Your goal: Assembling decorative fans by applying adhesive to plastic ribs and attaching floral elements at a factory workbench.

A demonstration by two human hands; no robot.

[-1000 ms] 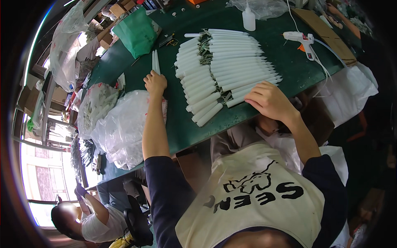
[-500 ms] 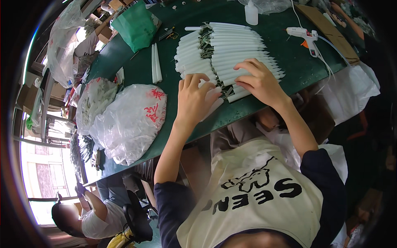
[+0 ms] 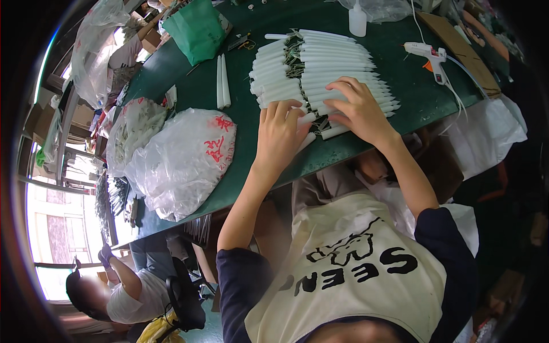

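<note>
Two columns of white sticks lie side by side on the dark green table: short white tubes (image 3: 267, 78) on the left, longer candle-shaped tapered sticks (image 3: 337, 63) on the right. Thin wires (image 3: 294, 62) bunch between the columns. At the near end of the left column, my left hand (image 3: 280, 134) is closed around a white tube (image 3: 307, 118), its end showing past the fingers. My right hand (image 3: 361, 114) arches over the near tapered sticks with fingers curved and apart, nothing visibly gripped. The fingertips hide part of the sticks beneath.
Clear plastic bags (image 3: 183, 163) bulge on the left of the table (image 3: 171, 80). Beyond them lie two loose white sticks (image 3: 222, 83) and a green bag (image 3: 194, 31). A white glue gun (image 3: 429, 57) with a cord and a white bottle (image 3: 357, 22) are far right. A seated person (image 3: 128, 286) is lower left.
The table and everything on it have shifted slightly in view. My left hand has moved a little right, closer to my right hand, and the white tube's end now shows more plainly.
</note>
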